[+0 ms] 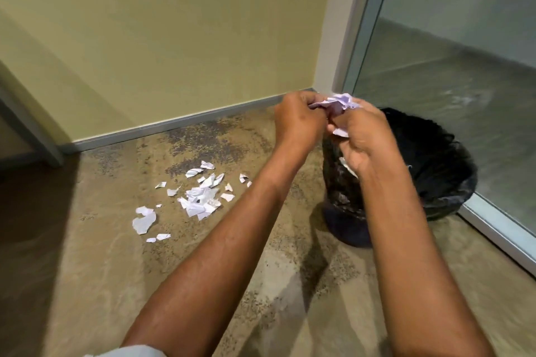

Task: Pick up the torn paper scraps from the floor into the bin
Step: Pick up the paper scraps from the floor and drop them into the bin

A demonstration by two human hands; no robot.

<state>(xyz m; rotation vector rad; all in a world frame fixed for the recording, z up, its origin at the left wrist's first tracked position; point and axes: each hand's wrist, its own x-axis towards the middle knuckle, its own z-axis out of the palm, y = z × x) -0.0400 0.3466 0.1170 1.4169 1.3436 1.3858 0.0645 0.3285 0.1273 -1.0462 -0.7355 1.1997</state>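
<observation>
While both hands bunch up a wad of scraps by the bin, most of the mess is on the floor

Grip-wise, the left hand [298,123] and right hand [367,142] both have fingers curled, pinching the crumpled paper wad [339,103] between them, with one loose bit poking out low. The black-lined bin [441,159] sits just below and behind the right hand. I'd squeeze the wad tight and get it fully over the mouth before letting go, or bits will flutter out. The torn scraps [200,197] lie on the floor [87,269], well left of the bin.

Both hands [333,124] grip crumpled paper [338,103] above bin [435,159]; scraps [200,197] on floor.
</observation>
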